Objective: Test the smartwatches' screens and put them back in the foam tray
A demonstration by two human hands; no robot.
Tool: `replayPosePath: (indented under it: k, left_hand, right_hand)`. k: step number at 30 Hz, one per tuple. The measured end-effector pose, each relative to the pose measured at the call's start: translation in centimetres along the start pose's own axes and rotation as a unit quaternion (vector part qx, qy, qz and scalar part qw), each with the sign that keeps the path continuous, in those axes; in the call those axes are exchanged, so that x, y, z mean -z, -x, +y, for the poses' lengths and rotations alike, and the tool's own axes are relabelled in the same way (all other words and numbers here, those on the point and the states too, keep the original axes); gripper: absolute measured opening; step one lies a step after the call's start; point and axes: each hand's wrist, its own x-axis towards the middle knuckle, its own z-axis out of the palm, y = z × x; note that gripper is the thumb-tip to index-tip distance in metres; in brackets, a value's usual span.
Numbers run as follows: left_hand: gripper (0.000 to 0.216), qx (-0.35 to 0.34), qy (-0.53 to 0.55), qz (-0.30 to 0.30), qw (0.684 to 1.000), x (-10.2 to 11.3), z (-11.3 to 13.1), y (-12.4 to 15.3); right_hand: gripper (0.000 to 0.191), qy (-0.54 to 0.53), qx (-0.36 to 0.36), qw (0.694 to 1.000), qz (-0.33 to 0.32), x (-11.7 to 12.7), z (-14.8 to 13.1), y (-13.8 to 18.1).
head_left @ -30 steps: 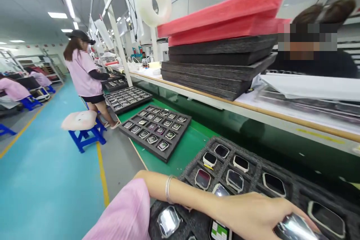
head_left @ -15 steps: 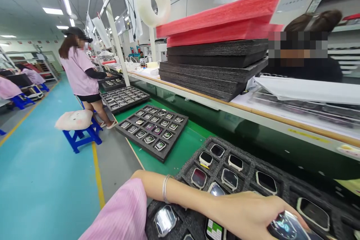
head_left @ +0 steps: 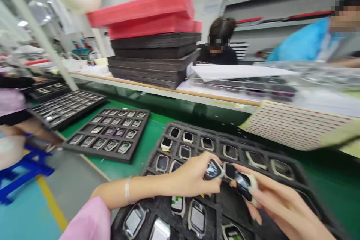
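Observation:
My left hand, a bangle at its wrist, is closed around a smartwatch case whose screen is lit. Close beside it, my right hand grips a second smartwatch case by its edges, dark glossy screen facing left. Both hands are over a black foam tray. Watch cases without straps sit in its compartments, some with dark screens, such as the watch case, and others lit, like the watch case near the front. Part of the tray is hidden under my forearms.
Another foam tray of watches lies to the left on the green bench. Red foam sheets and black foam sheets are stacked on the shelf behind. A red-dotted sticker sheet leans at right. Several people are nearby.
The view has swung right. My left hand has drawn back over the tray's middle, still holding a watch. My right hand has come into view with another watch.

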Motion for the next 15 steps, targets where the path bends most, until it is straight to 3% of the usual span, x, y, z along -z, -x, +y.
replayPosePath:
  k: [5, 10, 15]
  left_hand:
    - [0.035, 0.02, 0.014, 0.013, 1.0, -0.6, 1.0, 0.3]
    - [0.031, 0.046, 0.042, 0.011, 0.998, -1.0, 1.0, 0.6]
    - [0.039, 0.128, 0.221, -0.008, 0.967, -1.5, 0.6, 0.3]
  right_hand:
    - [0.047, -0.114, -0.01, 0.993, -0.011, -0.2, -0.4, 0.3]
    - [0.047, -0.142, 0.001, 0.988, -0.066, 0.2, 0.2, 0.6]
    - [0.052, -0.177, -0.014, 0.98, -0.092, 0.3, 0.4, 0.5]
